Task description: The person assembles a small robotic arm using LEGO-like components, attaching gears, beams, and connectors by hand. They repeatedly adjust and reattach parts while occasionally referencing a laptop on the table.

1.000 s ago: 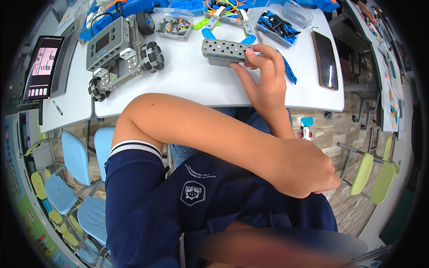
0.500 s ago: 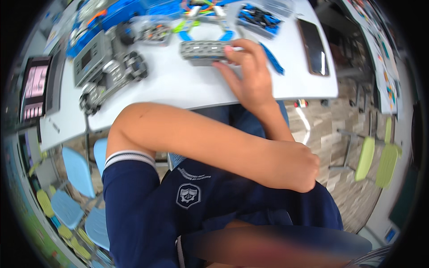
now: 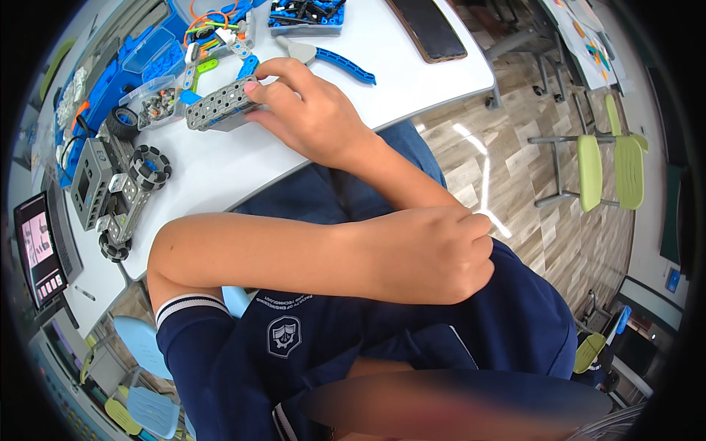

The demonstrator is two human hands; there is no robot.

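Observation:
My right hand [image 3: 305, 110] is closed at the table edge, thumb and fingers pinching the right end of a grey perforated building block [image 3: 220, 106]. The block stands tilted on the tabletop, with blue and light-coloured beams [image 3: 248, 67] right behind it. My left arm crosses my body, and my left hand [image 3: 448, 253] is a closed fist over my right arm near the elbow. Its fingertips are turned out of sight, so anything inside it is hidden. Left of the block stands a grey wheeled robot base [image 3: 121, 184] with a controller box [image 3: 90, 184] on it.
A tool with a blue handle [image 3: 346, 65], a black phone [image 3: 430, 29] and a tub of blue and black parts [image 3: 305, 18] lie beyond my right hand. Small parts fill a clear box [image 3: 158, 103]. A laptop [image 3: 40, 246] stands far left; green chairs [image 3: 629, 176] are right.
The view has turned, so the table things sit further left and look tilted. My right hand keeps its pinch on the grey block. My left fist stays over my right arm.

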